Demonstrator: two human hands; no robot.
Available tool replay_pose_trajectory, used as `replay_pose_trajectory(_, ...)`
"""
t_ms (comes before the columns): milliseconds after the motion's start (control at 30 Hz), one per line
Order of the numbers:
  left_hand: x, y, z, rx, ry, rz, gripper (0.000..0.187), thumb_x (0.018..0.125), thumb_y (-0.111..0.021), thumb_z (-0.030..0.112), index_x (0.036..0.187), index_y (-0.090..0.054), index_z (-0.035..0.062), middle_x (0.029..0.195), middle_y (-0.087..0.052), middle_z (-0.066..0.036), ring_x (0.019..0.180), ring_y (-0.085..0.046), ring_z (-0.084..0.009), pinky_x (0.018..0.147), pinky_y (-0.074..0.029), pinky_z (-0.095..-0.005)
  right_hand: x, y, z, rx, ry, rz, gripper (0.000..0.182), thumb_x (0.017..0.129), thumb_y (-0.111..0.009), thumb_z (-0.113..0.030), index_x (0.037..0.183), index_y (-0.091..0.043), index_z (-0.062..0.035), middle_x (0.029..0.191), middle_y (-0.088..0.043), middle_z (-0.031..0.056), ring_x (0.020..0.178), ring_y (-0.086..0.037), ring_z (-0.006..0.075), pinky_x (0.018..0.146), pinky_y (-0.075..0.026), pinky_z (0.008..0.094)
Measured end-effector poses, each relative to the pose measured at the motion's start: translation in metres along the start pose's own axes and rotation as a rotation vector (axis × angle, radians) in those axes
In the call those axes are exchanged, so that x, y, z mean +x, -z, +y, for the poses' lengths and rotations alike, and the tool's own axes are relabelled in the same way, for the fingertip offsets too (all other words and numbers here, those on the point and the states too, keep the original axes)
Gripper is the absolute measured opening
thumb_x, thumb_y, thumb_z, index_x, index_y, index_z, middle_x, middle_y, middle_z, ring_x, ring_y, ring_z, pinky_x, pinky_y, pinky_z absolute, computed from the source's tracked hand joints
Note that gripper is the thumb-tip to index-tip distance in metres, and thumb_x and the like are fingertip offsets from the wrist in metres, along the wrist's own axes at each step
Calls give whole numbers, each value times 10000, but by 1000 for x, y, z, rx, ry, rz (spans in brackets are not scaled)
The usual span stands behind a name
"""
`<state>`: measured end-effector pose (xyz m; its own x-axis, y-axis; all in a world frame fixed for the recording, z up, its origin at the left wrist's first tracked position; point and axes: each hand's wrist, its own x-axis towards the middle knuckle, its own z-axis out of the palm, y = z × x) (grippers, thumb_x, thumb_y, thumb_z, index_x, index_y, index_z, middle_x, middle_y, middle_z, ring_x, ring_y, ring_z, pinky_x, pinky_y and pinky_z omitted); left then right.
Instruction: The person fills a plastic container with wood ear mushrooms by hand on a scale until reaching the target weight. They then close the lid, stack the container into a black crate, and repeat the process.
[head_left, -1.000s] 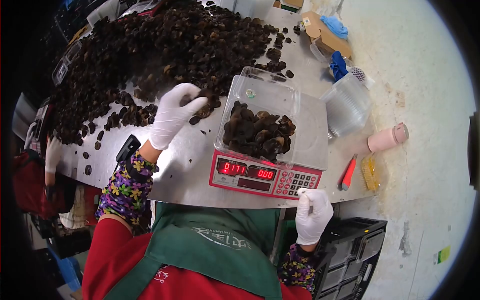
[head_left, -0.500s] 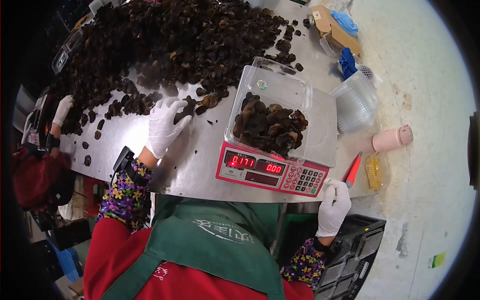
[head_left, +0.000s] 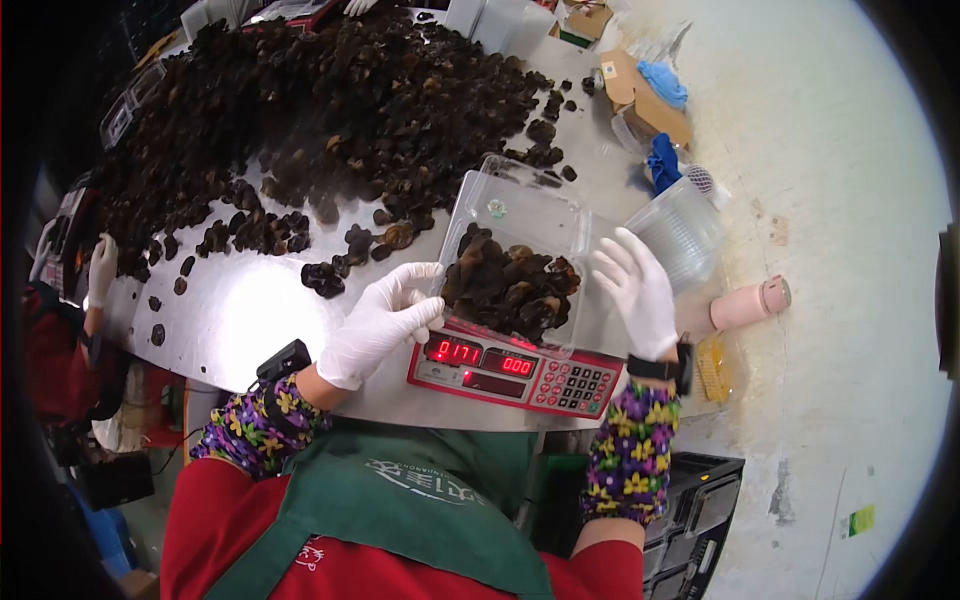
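Observation:
A clear hinged plastic box (head_left: 578, 325) sits on the red and silver scale (head_left: 425, 368), its lid folded back. Dark wood ear mushrooms (head_left: 510, 282) are heaped in the box. My gloved left hand (head_left: 385, 320) is at the box's near left corner, thumb and fingers curled around the rim. On the other side, my gloved right hand (head_left: 637, 295) hovers over the scale's right part, fingers spread and holding nothing. The red display (head_left: 460, 349) reads 0.171, with 0.00 beside it.
A big pile of wood ears (head_left: 300, 110) covers the table's far left. Stacked clear boxes (head_left: 675, 235), a pink bottle (head_left: 750, 303) and a yellow item (head_left: 714, 368) stand along the right. Another person's gloved hand (head_left: 102, 270) shows at left. A black crate (head_left: 690, 500) is below.
My left hand has left the loose wood ears and moved right to the box corner. My right hand has risen from the scale's front edge, its fingers spreading. The display is unchanged.

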<state>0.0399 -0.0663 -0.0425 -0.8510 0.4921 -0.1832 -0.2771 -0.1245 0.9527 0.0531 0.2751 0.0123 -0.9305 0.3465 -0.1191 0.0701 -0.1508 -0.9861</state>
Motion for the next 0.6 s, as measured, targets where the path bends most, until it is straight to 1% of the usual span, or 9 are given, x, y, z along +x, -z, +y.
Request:
replay_pose_trajectory(100, 3, -6, -4, -11, -38, 18, 420, 1021, -601, 180, 1402, -494, 39, 855, -645, -22, 707, -578, -65, 647, -467, -210, 51, 1, 12, 280, -269, -73, 583, 1063, -482, -367, 1502, -346, -7, 1335, -569, 212, 1167, -604, 317, 993, -509, 434)
replay_pose_trajectory(133, 4, -7, -4, -25, -37, 31, 420, 1023, -594, 178, 1404, -490, 37, 853, -642, -22, 712, -576, -68, 657, -471, -213, 61, 4, 12, 300, -316, -116, 494, 1072, -436, -395, 1390, -491, -21, 1339, -593, 173, 1172, -592, 272, 1012, -488, 422)
replay_pose_trajectory(167, 4, -8, -3, -25, -44, 25, 420, 1023, -594, 178, 1404, -490, 37, 853, -642, -22, 712, -576, -68, 657, -471, -213, 59, 3, 6, 298, -307, -114, 494, 1072, -436, -395, 1390, -491, -21, 1339, -593, 173, 1172, -592, 272, 1012, -488, 422)
replay_pose_trajectory(267, 4, -3, -1, -63, 43, -10, 417, 1049, -552, 256, 1412, -483, 62, 870, -633, -25, 730, -589, -80, 664, -475, -226, 35, -8, -7, 170, -131, -106, 531, 1075, -396, -462, 1268, -653, -39, 1324, -630, 84, 1230, -532, 197, 1016, -427, 380)
replay_pose_trajectory(367, -1, -2, 11, -277, 179, -21, 418, 1038, -593, 268, 1396, -500, 73, 873, -630, -38, 723, -596, -83, 667, -494, -229, -34, -13, -20, -415, 227, -242, 399, 1035, -531, -297, 1285, -642, -7, 1346, -604, 114, 1282, -522, 233, 1067, -415, 388)
replay_pose_trajectory(467, 0, -3, 8, -222, 173, -35, 378, 1058, -537, 271, 1386, -477, 94, 893, -626, -50, 707, -611, -122, 660, -497, -238, -94, -24, 11, -900, 466, -66, 430, 931, -679, -124, 1325, -582, 17, 1371, -539, 164, 1321, -496, 267, 1090, -401, 355)
replay_pose_trajectory(500, 0, -5, 7, -146, 171, -20, 352, 1055, -542, 255, 1365, -486, 98, 895, -628, -54, 702, -616, -128, 653, -503, -245, -106, -28, 30, -893, 540, 38, 475, 954, -674, -133, 1383, -522, 3, 1267, -604, 155, 1198, -587, 243, 992, -477, 340)
replay_pose_trajectory(567, 2, -2, -5, -166, 158, -29, 267, 1042, -557, 206, 1280, -510, 97, 892, -631, -59, 691, -623, -132, 643, -513, -259, -127, -32, 42, -388, -97, 69, 365, 999, -631, -149, 1319, -521, -13, 1129, -659, 134, 986, -662, 193, 852, -536, 306)
replay_pose_trajectory(600, 2, -1, -4, -170, 169, -31, 226, 1027, -564, 171, 1237, -518, 101, 890, -635, -61, 692, -622, -131, 642, -516, -263, -130, -29, 45, -383, -96, 85, 365, 999, -631, -149, 1319, -521, -13, 1129, -659, 134, 986, -662, 193, 852, -536, 306)
